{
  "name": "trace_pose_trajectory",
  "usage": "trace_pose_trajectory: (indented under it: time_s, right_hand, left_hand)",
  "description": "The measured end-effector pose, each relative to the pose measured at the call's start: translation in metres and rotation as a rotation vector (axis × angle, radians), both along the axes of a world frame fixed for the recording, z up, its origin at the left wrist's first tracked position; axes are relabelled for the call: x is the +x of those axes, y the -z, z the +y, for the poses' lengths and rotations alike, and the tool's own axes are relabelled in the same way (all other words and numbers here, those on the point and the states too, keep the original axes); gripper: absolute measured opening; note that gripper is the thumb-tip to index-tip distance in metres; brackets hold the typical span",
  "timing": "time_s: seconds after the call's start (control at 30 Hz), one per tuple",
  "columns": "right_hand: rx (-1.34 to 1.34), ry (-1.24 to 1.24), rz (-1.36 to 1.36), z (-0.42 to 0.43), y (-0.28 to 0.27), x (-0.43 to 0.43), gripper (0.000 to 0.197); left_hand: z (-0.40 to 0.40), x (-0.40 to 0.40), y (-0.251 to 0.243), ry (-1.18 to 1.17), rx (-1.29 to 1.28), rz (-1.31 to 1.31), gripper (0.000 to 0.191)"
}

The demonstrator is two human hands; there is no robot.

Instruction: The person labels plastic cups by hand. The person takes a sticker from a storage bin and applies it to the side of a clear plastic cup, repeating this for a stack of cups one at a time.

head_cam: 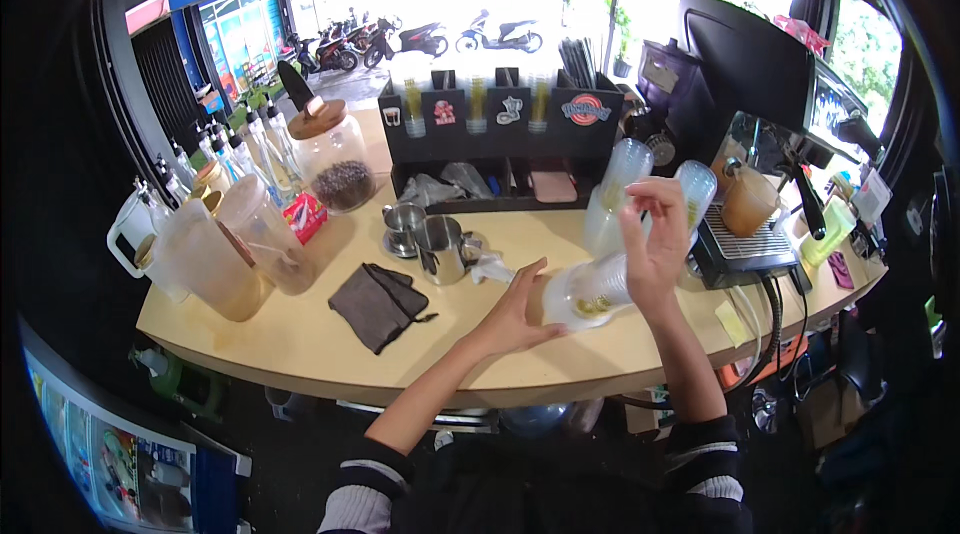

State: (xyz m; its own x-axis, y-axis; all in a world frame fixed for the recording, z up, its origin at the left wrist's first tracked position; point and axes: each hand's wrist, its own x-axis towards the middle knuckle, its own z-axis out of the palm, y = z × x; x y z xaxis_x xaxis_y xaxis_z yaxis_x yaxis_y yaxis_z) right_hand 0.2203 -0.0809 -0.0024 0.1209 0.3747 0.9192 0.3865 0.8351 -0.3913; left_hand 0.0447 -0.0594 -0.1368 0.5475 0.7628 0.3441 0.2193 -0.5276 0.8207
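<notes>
A stack of clear plastic cups [592,295] with yellow print lies tilted between my hands, low over the counter's front part. My left hand [514,312] spans the cups' left end, fingers above and thumb below. Raised at the stack's right end is my right hand [660,241], its fingers bent and apart from the thumb, with nothing visible between them. Its wrist side hides the right end of the stack. Just behind, more cup stacks stand upright, one [626,166] left of my right hand and another [696,189] to its right.
Steel pitchers [442,249] and a folded dark cloth [379,305] lie left of my hands. Plastic jugs [202,264], a glass jar of beans [337,166] and pump bottles [262,136] crowd the left. A black organizer [502,132] stands behind; an espresso machine [750,241] bounds the right.
</notes>
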Motion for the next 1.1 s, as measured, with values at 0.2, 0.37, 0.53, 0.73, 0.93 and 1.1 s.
trace_pose_trajectory:
  time_s: [0.2, 0.37, 0.53, 0.73, 0.93, 1.1]
  right_hand:
    - [-0.111, -0.029, -0.075, 0.001, 0.008, 0.013, 0.019]
    - [-0.092, -0.042, -0.082, 0.011, 0.001, 0.022, 0.021]
    - [-0.145, -0.085, 0.184, 0.012, 0.035, 0.043, 0.037]
    - [-0.555, -0.053, -0.151, 0.012, 0.119, 0.051, 0.095]
    - [-0.66, -0.172, -0.176, 0.026, 0.139, 0.042, 0.114]
    - [-0.678, -0.217, -0.108, 0.022, 0.128, 0.036, 0.108]
  left_hand:
    - [0.002, 0.042, -0.009, -0.102, 0.233, 0.045, 0.101]
    - [0.007, 0.057, -0.009, -0.181, 0.259, 0.017, 0.088]
    - [0.021, 0.052, 0.023, -0.213, -0.082, -0.198, 0.082]
    - [0.02, 0.06, 0.017, -0.198, 0.042, -0.148, 0.084]
    - [0.026, 0.062, 0.021, -0.226, 0.116, -0.088, 0.085]
    - [0.026, 0.056, 0.021, -0.208, 0.05, -0.127, 0.087]
